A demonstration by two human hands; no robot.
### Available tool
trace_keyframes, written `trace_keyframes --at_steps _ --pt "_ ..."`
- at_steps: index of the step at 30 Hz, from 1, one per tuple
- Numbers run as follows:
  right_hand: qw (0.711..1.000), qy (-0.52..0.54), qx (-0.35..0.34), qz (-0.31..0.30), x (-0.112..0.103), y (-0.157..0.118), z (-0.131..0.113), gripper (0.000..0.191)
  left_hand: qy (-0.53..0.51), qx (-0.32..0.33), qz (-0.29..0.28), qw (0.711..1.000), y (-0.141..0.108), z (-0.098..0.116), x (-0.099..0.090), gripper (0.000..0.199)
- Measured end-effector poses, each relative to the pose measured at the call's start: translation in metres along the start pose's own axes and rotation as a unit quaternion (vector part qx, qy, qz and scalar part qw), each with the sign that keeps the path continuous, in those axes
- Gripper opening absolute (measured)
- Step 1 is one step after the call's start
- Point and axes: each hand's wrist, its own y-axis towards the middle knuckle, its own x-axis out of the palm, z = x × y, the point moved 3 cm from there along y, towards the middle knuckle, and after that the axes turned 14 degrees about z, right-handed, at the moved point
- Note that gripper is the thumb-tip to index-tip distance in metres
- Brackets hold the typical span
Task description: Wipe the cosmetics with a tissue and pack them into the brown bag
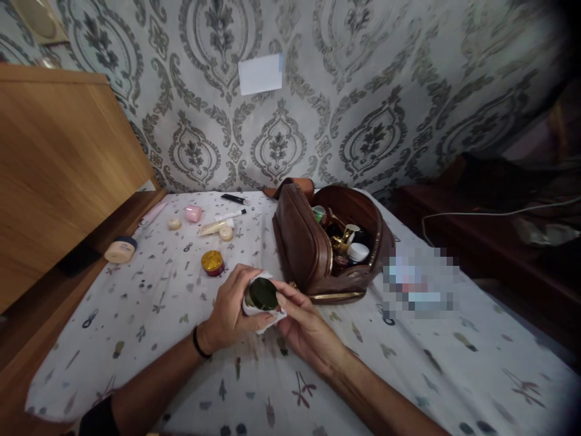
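Note:
Between my hands is a round jar with a dark green lid (263, 294), tilted toward me, with a white wipe (267, 327) around its side. My left hand (231, 309) is wrapped about the jar's left side, a black band on the wrist. My right hand (308, 327) pinches the wipe against the jar's right edge, fingers partly hidden behind it. Just beyond my left hand stands a small jar with a gold lid (212, 262). To the right of it, an open brown toiletry bag (304, 242) holds several cosmetics, among them a white-lidded jar (358, 252).
On the patterned sheet (167, 339) lie a beige jar with a dark lid (120, 249), a pink container (193, 213), a cream tube (215, 227), small round pots (226, 232) and a black pen-like item (235, 198). A wooden cabinet (68, 169) borders the left; a blurred-out item (422, 281) lies right.

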Motion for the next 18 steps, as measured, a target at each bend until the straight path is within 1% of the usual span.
trace_keyframes --at_steps 6,10,14,18 --pt "1.000 -0.007 0.018 -0.019 -0.0037 0.0006 0.0046 0.029 0.015 -0.008 0.007 1.000 0.0017 0.0042 -0.0037 0.036" --pt "0.999 -0.010 0.028 -0.032 -0.0046 0.0019 0.0057 0.030 -0.003 -0.009 0.010 1.000 0.0029 0.0070 -0.0061 0.032" --pt "1.000 0.001 0.028 -0.011 -0.0053 0.0029 0.0066 0.032 -0.007 -0.019 0.039 0.999 0.0040 0.0095 -0.0072 0.025" --pt "1.000 -0.013 0.024 -0.006 -0.0043 0.0007 0.0060 0.028 0.001 -0.057 0.067 0.996 0.0057 0.0074 -0.0062 0.028"
